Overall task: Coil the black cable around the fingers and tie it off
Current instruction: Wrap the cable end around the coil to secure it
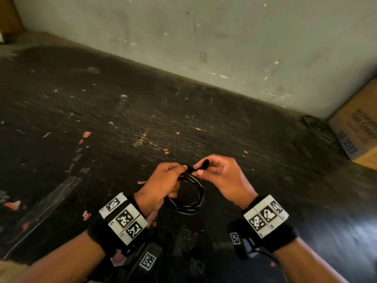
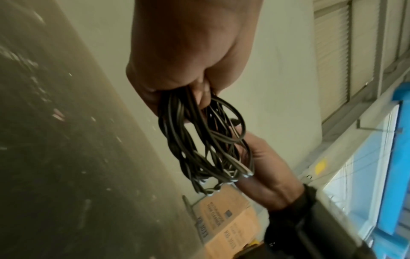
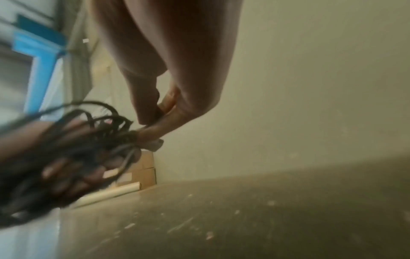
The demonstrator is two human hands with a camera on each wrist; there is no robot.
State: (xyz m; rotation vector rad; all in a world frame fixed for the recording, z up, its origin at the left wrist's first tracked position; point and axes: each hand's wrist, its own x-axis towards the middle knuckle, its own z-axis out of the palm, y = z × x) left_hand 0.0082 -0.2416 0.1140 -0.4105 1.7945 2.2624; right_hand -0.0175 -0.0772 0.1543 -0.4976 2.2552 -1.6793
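Note:
The black cable [image 1: 190,198] hangs as a coil of several loops between my hands, above the dark floor. My left hand [image 1: 163,180] grips the coil's top, fingers curled round the bundle; the left wrist view shows the loops [image 2: 199,140] spilling down from that fist. My right hand [image 1: 214,170] pinches a short black strap or cable end [image 1: 204,163] at the top of the coil, thumb against forefinger. The right wrist view is blurred: the pinching fingertips [image 3: 153,129] meet the bunched cable [image 3: 99,138] held by the left hand.
A scuffed black floor [image 1: 122,119] with paint flecks and red scraps lies below. A pale wall [image 1: 224,37] runs behind. A cardboard box [image 1: 359,127] stands at the right against the wall. A pale tube [image 3: 111,193] lies by boxes at the wall.

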